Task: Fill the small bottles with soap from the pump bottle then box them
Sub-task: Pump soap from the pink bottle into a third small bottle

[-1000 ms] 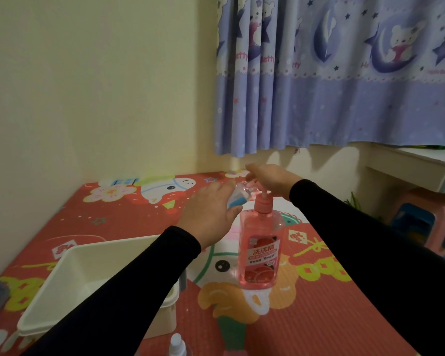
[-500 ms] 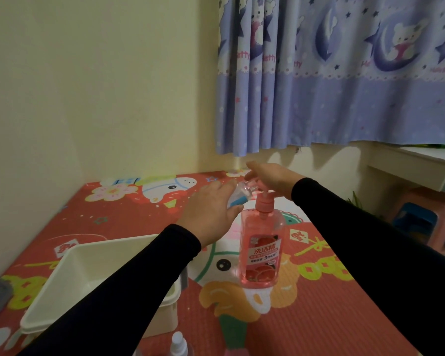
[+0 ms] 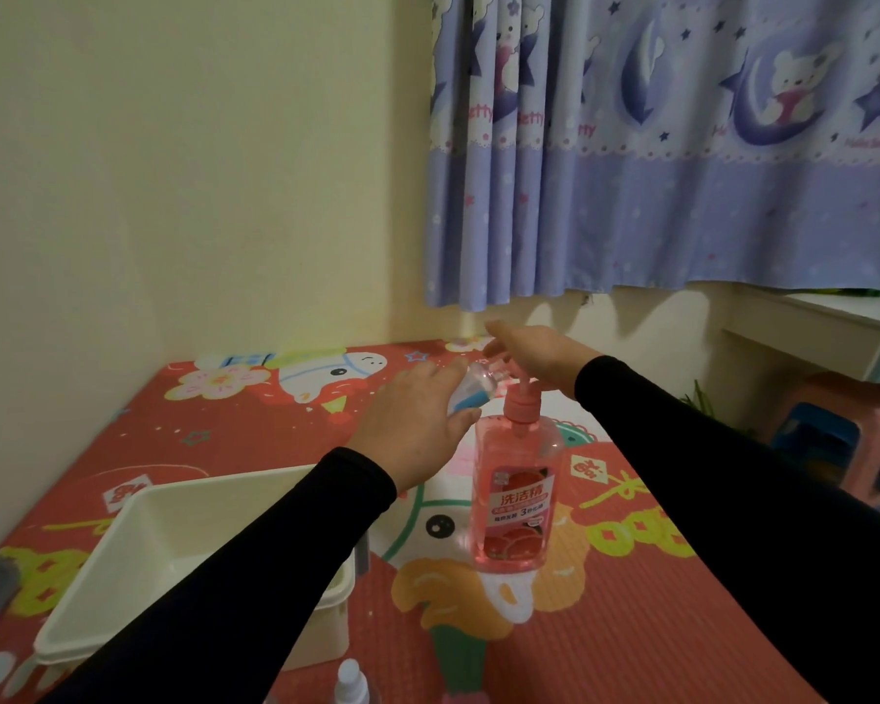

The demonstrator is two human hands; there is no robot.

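Fingers (image 3: 458, 370) of my left hand (image 3: 417, 424) curl round a small bottle (image 3: 473, 391), tilted with its mouth at the spout of the pink pump bottle (image 3: 516, 490), while my right hand (image 3: 534, 350) lies flat on the pump head, fingers straight. From the head view I judge filling is under way, since I see little soap inside. Another small bottle (image 3: 350, 685) waits at the bottom edge, and the white box (image 3: 138, 556) on the tabletop (image 3: 631, 627) looks unfilled, though my sleeve hides part of it.
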